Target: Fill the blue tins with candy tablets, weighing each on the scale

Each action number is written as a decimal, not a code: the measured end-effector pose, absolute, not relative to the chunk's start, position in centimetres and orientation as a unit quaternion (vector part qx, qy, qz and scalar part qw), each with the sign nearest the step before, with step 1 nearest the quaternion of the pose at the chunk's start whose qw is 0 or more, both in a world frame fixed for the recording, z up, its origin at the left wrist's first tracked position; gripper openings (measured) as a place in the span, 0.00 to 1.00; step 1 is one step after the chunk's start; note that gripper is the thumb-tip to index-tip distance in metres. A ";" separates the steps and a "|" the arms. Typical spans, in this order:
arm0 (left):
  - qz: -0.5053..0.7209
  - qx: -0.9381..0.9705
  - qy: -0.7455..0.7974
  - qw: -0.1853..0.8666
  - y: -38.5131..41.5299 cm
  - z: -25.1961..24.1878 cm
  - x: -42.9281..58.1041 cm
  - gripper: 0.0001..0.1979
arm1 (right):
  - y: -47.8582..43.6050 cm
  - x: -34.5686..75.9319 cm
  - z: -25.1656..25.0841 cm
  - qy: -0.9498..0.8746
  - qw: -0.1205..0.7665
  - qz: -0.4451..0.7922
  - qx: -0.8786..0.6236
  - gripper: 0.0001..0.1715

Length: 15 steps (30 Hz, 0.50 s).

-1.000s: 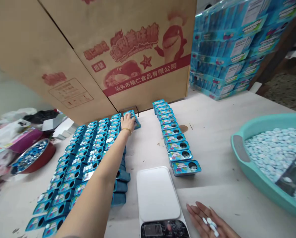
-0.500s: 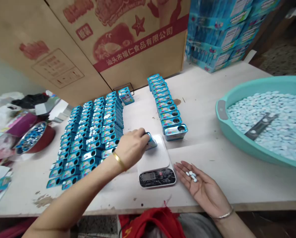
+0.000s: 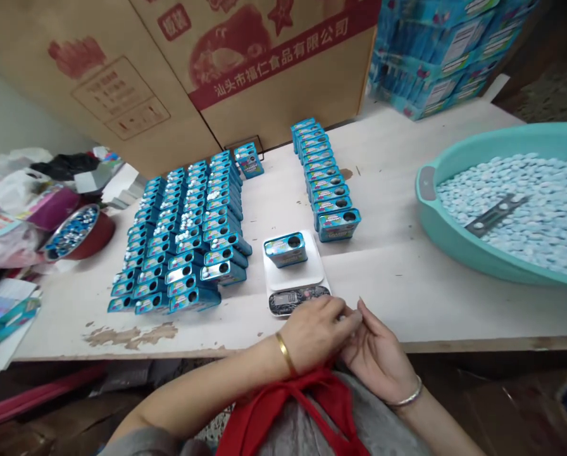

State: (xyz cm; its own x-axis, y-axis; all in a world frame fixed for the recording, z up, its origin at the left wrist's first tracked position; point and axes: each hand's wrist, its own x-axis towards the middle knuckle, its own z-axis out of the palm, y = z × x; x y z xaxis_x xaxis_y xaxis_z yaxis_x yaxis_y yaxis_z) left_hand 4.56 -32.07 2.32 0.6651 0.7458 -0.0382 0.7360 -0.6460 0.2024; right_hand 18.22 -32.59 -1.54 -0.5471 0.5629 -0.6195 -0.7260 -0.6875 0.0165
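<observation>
Blue tin (image 3: 286,249) on white scale (image 3: 295,273), mid-table (image 3: 407,278).
Long axis left-right, top hole toward right. Left hand (image 3: 316,332) fingers curled into cupped, unclenched right hand (image 3: 378,354) at near edge; grasp cannot be told.

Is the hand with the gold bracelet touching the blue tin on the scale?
Apart. The head view shows the blue tin alone on the scale; the left hand is down at the table edge.

Left grip (image 3: 319,332) knuckles-up, fingers curled w/ tips pressed into the half-cupped palm of right grip (image 3: 378,354), both held close in front of the torso, forearms bare & angled inward, thin bangle on ea. wrist.
</observation>
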 end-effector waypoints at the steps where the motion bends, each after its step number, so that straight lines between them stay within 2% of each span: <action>1: 0.027 0.906 0.410 0.096 -32.9 1.2 5.1 0.11 | -32.9 18.2 -1.6 0.143 0.363 0.871 -0.298 0.22; 5: 0.055 0.900 0.419 0.101 -34.5 -1.5 5.5 0.07 | -33.9 18.3 -1.9 0.142 0.342 0.871 -0.322 0.22; 9: 0.088 0.902 0.407 0.114 -34.6 -1.6 4.9 0.10 | -34.3 18.2 -2.2 0.140 0.353 0.862 -0.337 0.17; 15: 0.103 0.900 0.406 0.122 -34.5 -1.2 4.7 0.11 | -34.1 17.6 -1.8 0.168 0.360 0.844 -0.360 0.20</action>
State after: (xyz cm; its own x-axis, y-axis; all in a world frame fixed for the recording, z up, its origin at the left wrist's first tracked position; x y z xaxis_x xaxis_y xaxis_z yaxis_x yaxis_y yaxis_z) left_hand 4.67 -34.52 -1.24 0.6487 0.7563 0.0854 0.7062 -0.6399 0.3029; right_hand 17.57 -34.15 -1.84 -0.4819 0.4865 -0.7287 -0.7280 -0.6852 0.0239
